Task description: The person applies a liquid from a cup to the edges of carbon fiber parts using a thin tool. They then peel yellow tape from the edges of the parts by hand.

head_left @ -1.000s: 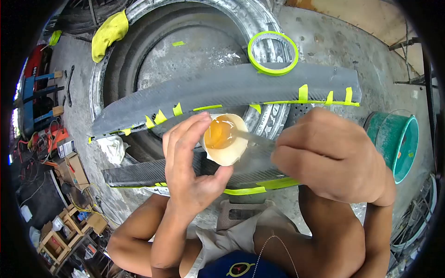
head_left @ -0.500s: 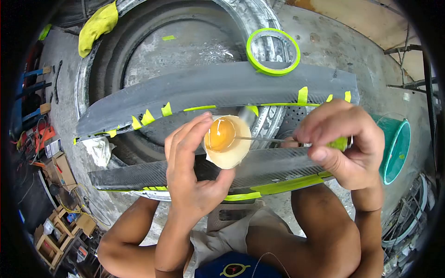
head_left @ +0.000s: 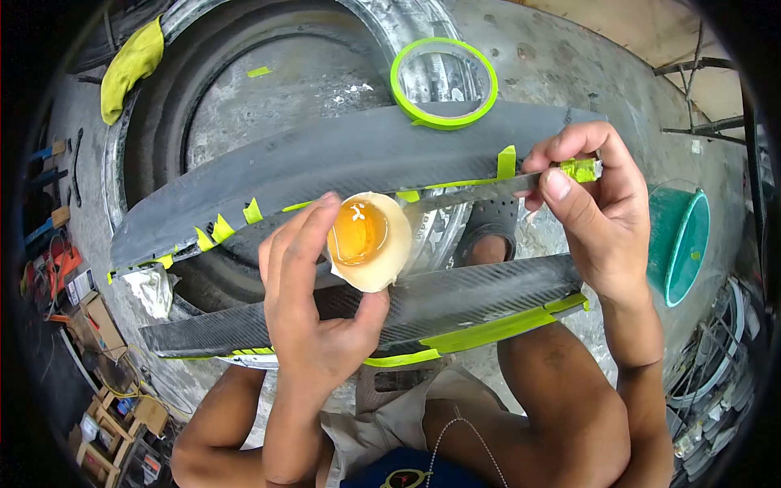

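Cup (head_left: pixel 392 248) and flat blade (head_left: pixel 480 193) gripped
Left hand (head_left: pixel 307 313) clasps cup, mouth up; right hand (head_left: pixel 602 215) pinches blade, long axis crosswise, tip leftward.

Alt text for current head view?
A person's left hand holds a cream cup of amber liquid; their right hand holds a flat tool with a green-wrapped end, its other end by the cup. Beneath are two dark panels edged with green tape; a tape roll overlaps the far panel.

a workshop, with a big tire (head_left: pixel 154 114), taped panels (head_left: pixel 325 159), stained concrete (head_left: pixel 561 73).
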The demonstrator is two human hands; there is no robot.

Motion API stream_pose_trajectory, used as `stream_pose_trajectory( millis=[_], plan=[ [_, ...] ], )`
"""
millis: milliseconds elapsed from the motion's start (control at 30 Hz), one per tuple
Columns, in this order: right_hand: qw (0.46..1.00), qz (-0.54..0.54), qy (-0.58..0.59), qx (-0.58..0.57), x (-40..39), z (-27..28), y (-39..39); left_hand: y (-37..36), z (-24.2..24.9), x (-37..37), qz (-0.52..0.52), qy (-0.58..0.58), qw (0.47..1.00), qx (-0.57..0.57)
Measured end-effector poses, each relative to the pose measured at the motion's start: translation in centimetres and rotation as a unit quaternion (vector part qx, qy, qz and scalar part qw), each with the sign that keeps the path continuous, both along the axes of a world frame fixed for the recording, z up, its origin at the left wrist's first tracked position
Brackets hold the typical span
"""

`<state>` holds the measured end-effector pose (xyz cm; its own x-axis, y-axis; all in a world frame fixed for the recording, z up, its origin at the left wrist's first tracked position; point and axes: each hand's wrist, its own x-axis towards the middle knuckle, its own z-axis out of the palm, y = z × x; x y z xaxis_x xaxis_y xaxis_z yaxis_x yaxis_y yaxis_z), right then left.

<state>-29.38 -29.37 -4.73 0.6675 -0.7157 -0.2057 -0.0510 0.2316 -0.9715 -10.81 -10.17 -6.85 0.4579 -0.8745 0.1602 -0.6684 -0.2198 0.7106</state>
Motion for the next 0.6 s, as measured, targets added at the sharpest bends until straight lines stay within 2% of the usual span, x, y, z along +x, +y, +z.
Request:
stream_pose_trajectory(
  millis=[367,600],
  plan=[
    [1.0,0.001,-0.013,-0.022,0.4,-1.4,0.0,0.3,-0.1,0.1,0.01,-0.011,0.999,0.031],
    [0.996,0.04,-0.009,-0.085,0.6,-1.8,0.1,0.7,-0.1,0.2,0.042,0.018,0.998,0.031]
  ],
)
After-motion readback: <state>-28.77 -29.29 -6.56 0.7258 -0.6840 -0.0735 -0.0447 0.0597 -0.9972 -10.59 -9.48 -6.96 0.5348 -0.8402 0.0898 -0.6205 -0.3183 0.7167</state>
